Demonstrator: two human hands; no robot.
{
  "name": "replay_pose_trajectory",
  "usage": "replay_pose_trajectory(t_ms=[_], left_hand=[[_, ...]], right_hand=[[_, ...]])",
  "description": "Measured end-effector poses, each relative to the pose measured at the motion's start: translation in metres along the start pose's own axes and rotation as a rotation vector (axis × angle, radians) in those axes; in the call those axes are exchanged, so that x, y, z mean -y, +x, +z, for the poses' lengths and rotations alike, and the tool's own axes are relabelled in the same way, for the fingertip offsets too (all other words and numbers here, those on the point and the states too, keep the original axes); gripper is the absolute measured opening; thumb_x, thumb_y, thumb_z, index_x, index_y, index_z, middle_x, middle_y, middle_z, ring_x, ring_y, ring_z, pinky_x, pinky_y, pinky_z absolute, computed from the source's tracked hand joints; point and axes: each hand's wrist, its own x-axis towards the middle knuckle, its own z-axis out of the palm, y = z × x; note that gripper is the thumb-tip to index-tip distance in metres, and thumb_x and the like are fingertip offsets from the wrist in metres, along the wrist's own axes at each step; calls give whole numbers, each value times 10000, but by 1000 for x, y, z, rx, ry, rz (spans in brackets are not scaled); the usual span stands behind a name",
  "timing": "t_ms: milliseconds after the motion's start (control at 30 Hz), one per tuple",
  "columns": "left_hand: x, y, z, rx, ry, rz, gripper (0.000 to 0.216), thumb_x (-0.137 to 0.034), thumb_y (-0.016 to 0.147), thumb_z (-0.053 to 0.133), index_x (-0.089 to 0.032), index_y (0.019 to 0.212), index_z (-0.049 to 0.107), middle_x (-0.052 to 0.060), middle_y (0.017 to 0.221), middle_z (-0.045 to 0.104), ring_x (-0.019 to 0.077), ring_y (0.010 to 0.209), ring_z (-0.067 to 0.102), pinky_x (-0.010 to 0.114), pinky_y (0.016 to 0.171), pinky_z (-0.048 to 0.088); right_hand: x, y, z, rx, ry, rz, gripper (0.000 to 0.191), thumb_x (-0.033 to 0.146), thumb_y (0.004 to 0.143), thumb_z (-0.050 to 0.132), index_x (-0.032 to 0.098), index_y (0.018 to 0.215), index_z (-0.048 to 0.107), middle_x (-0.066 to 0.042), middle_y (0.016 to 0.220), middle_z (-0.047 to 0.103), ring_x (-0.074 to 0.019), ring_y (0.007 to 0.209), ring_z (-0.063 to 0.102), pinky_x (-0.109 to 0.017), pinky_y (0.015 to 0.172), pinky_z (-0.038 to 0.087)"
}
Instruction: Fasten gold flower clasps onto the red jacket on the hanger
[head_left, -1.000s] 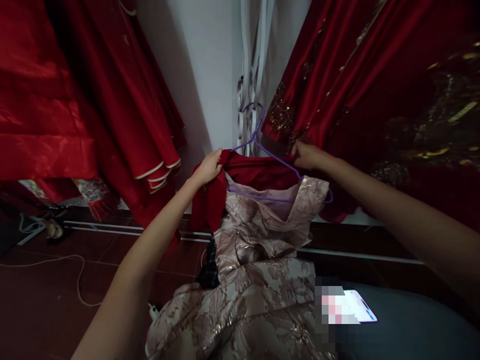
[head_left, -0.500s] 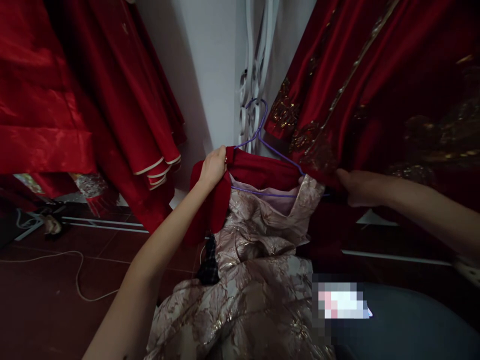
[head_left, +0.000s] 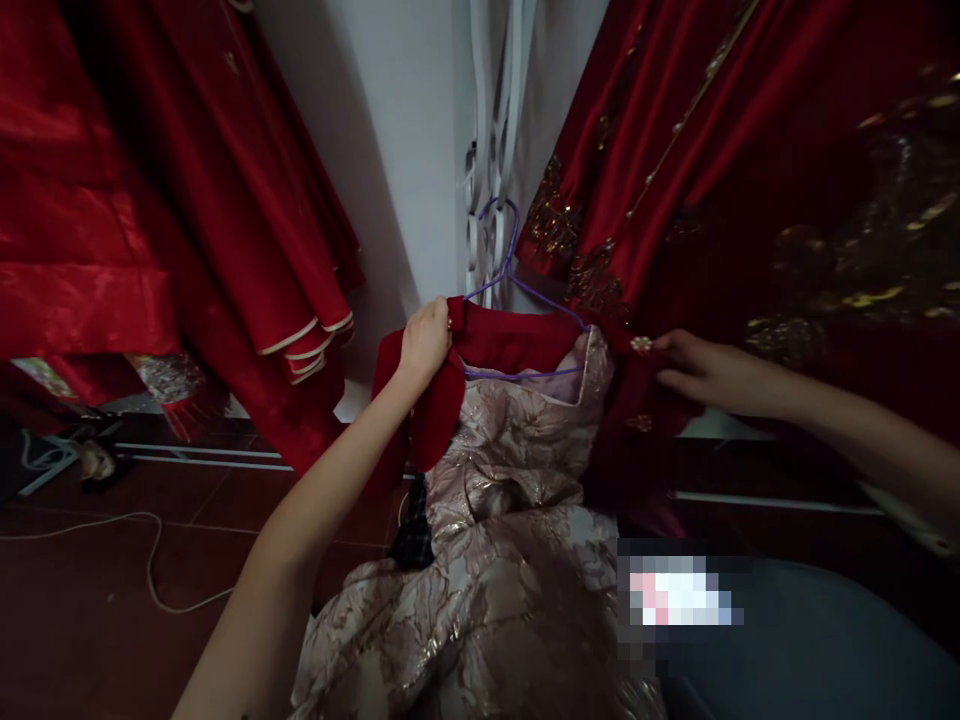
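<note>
My 2 hands are well apart on a red garment [head_left: 517,340] spread behind the neckline of a pale pink and gold dress [head_left: 517,430], both at the centre of the view, with a purple hanger [head_left: 547,300] inside the neckline. My left hand [head_left: 426,345] clenches the garment's left side. My right hand [head_left: 690,368] has its fingertips beside a pearly flower ornament [head_left: 641,344]; I cannot tell whether they pinch cloth. Red clothes [head_left: 292,230] hang at left.
</note>
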Motion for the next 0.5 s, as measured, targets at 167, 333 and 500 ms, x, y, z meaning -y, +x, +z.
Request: replay_pose_trajectory(t_ms=[167, 333, 500], left_hand=[[-8, -2, 0, 10, 13, -35, 253, -115, 835, 344, -95, 1064, 453, 150, 936, 592, 245, 922, 557, 337, 808, 401], [-6, -3, -1, 8, -6, -46, 249, -112, 832, 345, -109, 1052, 463, 148, 925, 593, 241, 929, 555, 337, 818, 398], [-5, -4, -2, 8, -15, -39, 240, -118, 828, 357, -109, 1043, 464, 141, 930, 595, 237, 932, 558, 328, 819, 399]], right_hand=[[63, 12, 47, -67, 345, 269, 148, 289, 810, 383, 189, 916, 410, -121, 866, 602, -200, 729, 572, -303, 642, 430], [92, 11, 58, -266, 247, 115, 649, 399, 661, 637, 152, 1166, 311, -118, 929, 588, -228, 745, 584, -305, 648, 416], [74, 11, 38, -418, -11, 121, 325, 425, 828, 439, 204, 1062, 485, -110, 871, 617, -253, 728, 575, -334, 644, 375]])
